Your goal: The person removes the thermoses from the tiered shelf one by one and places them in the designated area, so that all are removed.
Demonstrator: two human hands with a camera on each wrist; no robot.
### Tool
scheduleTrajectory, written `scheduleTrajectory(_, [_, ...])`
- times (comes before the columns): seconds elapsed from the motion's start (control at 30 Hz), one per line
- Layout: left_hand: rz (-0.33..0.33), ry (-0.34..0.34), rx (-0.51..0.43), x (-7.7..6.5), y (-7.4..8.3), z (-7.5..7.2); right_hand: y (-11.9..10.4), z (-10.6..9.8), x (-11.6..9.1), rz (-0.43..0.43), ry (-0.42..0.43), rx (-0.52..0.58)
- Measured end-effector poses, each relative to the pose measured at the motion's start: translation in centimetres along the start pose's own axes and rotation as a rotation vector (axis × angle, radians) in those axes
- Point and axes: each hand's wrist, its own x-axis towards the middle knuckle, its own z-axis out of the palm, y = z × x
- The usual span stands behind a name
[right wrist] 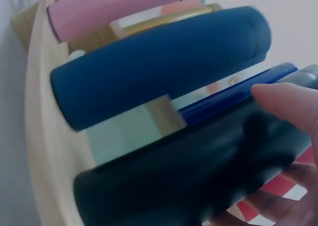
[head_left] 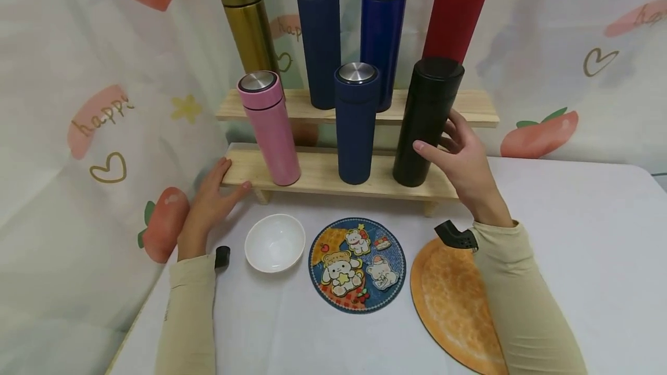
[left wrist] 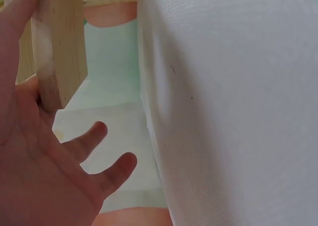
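A black thermos bottle [head_left: 426,123] is upright at the right of the lower shelf. My right hand [head_left: 466,164] grips it from the right, thumb on its front; the fingers go behind it. In the right wrist view the thumb [right wrist: 285,104] lies across the dark bottle [right wrist: 184,171]. At the shelf's left end, my left hand [head_left: 211,204] holds the wooden rack [head_left: 318,172] between thumb and index finger. The left wrist view shows the board's end [left wrist: 59,52] there, two other fingers stretched out. A navy bottle [head_left: 356,132] and a pink bottle [head_left: 271,132] share the lower shelf.
On the upper shelf [head_left: 474,110] stand gold [head_left: 247,28], dark blue [head_left: 319,39], glossy blue [head_left: 384,33] and red [head_left: 455,16] bottles. In front lie a white bowl [head_left: 275,243], a round cartoon mat [head_left: 357,265] and an orange-brown round mat [head_left: 453,305]. A printed curtain [head_left: 552,74] hangs behind.
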Motion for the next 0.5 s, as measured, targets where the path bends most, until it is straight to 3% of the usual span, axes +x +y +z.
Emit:
scheduleTrajectory(0.27, [0.009,0.004,-0.013,-0.18,-0.11,-0.18,0.95,-0.17,0.33,-0.005,0.046,-0.188])
scheduleTrajectory(0.5, [0.011,-0.009,-0.018,-0.18,0.29,-0.20,0.54,-0.83,-0.04,0.023,0.104,-0.239])
